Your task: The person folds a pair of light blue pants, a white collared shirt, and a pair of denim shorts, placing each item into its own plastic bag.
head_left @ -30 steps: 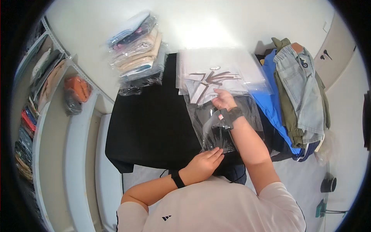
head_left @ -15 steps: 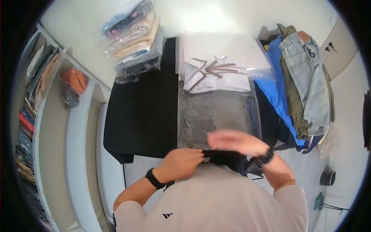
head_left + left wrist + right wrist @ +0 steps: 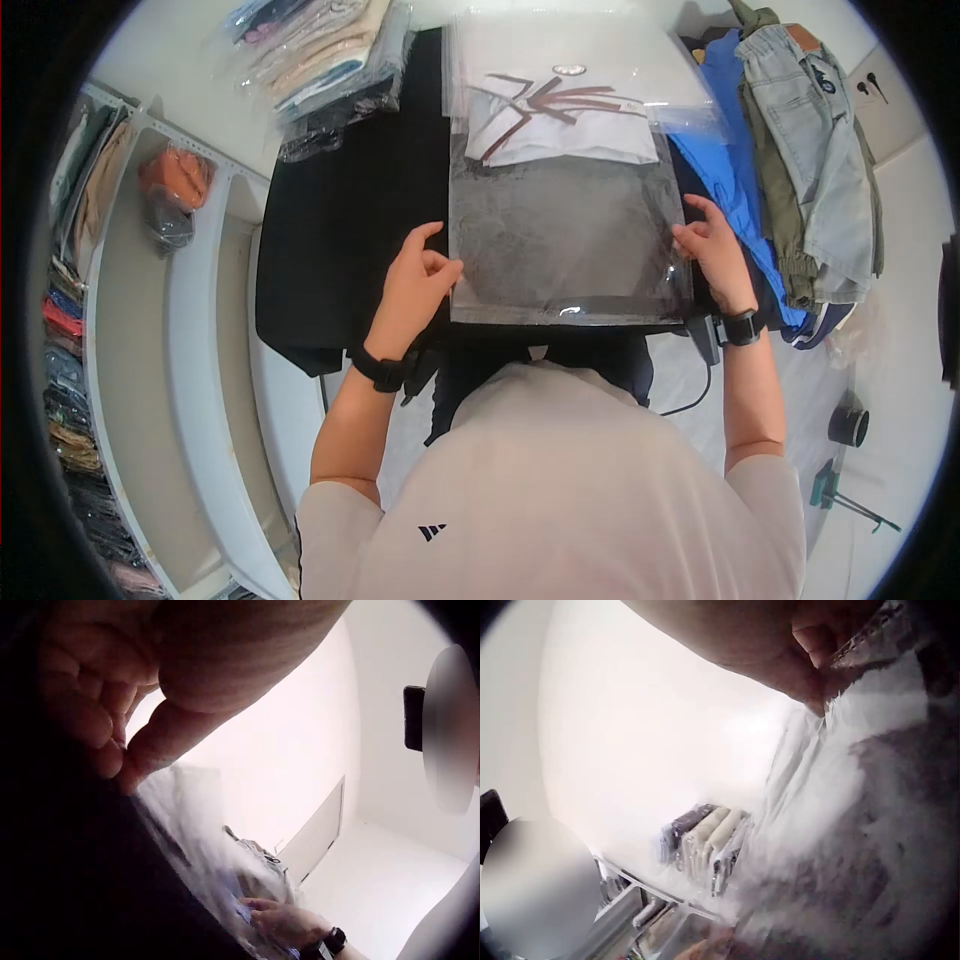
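Observation:
A clear plastic bag [image 3: 570,240] lies flat on the black-covered table [image 3: 340,210]. At its upper part is a folded white item with brown stripes [image 3: 560,135]; whether all of it is inside the bag I cannot tell. My left hand [image 3: 408,295] pinches the bag's left edge between thumb and finger, its other fingers bent. On the opposite side my right hand [image 3: 718,262] pinches the right edge. Close up, the left wrist view has the left thumb and fingers [image 3: 112,761] meeting at the plastic; the right wrist view has the right fingertips [image 3: 821,705] on creased plastic.
Beyond the white item is a stack of clear bags [image 3: 590,35]. Bagged folded clothes [image 3: 335,70] are piled at the back left. Blue, olive and pale denim garments [image 3: 800,170] lie along the right side. Shelves [image 3: 190,330] holding bagged items stand to the left.
The bag has been laid flat and smoothed. Both hands have left its near edge and moved apart to its two sides, where they now pinch it.

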Available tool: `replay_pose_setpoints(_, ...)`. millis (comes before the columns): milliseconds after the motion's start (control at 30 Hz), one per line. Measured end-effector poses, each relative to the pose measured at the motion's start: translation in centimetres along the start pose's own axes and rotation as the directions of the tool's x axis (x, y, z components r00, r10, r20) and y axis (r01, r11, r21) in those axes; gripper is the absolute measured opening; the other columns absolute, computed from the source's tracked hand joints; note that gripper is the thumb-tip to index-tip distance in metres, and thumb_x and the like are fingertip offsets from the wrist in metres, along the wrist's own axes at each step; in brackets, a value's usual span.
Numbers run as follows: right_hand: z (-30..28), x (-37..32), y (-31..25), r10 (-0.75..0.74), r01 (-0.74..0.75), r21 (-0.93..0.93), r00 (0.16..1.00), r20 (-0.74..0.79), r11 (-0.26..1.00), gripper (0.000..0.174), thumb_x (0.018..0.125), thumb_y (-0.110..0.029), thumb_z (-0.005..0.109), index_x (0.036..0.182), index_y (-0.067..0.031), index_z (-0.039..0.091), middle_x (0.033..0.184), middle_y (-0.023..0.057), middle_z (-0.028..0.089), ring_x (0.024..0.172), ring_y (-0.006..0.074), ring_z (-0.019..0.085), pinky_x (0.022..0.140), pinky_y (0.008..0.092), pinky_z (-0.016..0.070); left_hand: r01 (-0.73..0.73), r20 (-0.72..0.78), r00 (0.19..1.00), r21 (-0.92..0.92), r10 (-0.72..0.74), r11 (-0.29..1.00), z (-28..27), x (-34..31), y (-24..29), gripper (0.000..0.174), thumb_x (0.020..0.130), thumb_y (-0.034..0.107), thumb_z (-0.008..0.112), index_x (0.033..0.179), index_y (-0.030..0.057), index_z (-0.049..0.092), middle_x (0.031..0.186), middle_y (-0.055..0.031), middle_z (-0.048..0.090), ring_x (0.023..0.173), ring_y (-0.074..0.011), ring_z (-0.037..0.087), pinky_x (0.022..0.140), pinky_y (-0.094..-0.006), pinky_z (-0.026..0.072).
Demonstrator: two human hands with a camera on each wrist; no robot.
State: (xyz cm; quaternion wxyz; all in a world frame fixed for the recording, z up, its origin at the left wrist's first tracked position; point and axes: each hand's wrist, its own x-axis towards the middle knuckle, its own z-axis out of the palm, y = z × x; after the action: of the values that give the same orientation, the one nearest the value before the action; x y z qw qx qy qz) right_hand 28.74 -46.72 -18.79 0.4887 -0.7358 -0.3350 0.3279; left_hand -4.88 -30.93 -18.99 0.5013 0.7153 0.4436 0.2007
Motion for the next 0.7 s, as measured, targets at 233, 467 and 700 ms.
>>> replay_pose_setpoints(233,-0.2,-2.6,1.5,-0.172,0.158,-0.280,0.985,-0.028,0.947,0.050,0.082,0.000,0.062,0.128,-0.0054,0.046,0.069,0.0015,0.056,0.062,0.0080,0.049,0.059,0.0219,0.0404,-0.048,0.046,0.998,0.206,0.039,0.977,-0.2,-2.2,0.2,0.046,0.080,0.006,0.061,0.123,0.0014,0.045,0.074,-0.0072,0.060,0.064,-0.0122,0.057,0.060,-0.0252,0.0443)
replay_pose_setpoints(467,0.4,-8.2,0.7,-0.603,0.456,-0.610,0.796,-0.045,0.648,0.029,0.073,0.002,0.065,0.101,-0.0025,0.062,0.102,0.0132,0.062,0.098,0.0311,0.056,0.086,0.0369,0.0437,-0.545,-0.002,0.798,0.424,0.602,0.723,-0.5,-4.8,-1.5,0.019,0.073,0.003,0.068,0.091,0.0051,0.063,0.090,-0.0067,0.060,0.084,-0.0249,0.056,0.072,-0.0340,0.0453)
replay_pose_setpoints(700,7.0,-10.1,0.0,-0.662,0.735,-0.378,0.675,0.326,0.563,0.025,0.065,-0.001,0.073,0.089,-0.0063,0.064,0.093,0.0069,0.060,0.089,0.0275,0.055,0.078,0.0369,0.0436,-0.606,0.120,0.775,0.418,0.620,0.676,0.9,-5.5,-2.9,0.023,0.067,0.000,0.071,0.088,0.0039,0.063,0.094,-0.0083,0.059,0.090,-0.0269,0.054,0.077,-0.0357,0.0440)
